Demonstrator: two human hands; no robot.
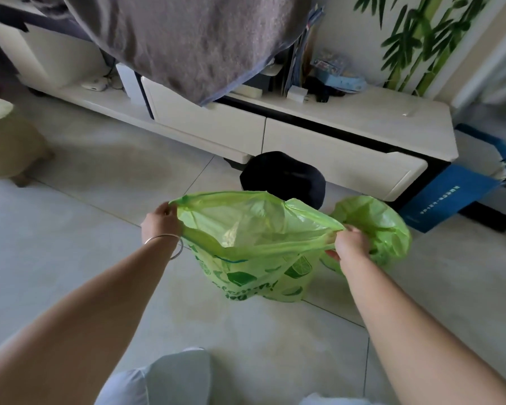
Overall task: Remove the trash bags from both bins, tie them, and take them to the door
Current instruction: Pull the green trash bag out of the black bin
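Now green trash bag (254,247) mouth wide between gripping left hand (161,220) and right hand (349,244).

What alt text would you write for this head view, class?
Two hands, left hand and right hand, pinch open the mouth of a green trash bag above a tiled floor; a second green bag and a black bin sit behind.

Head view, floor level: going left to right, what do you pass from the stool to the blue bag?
Stool → left hand → open green bag → right hand → second green bag → blue bag.
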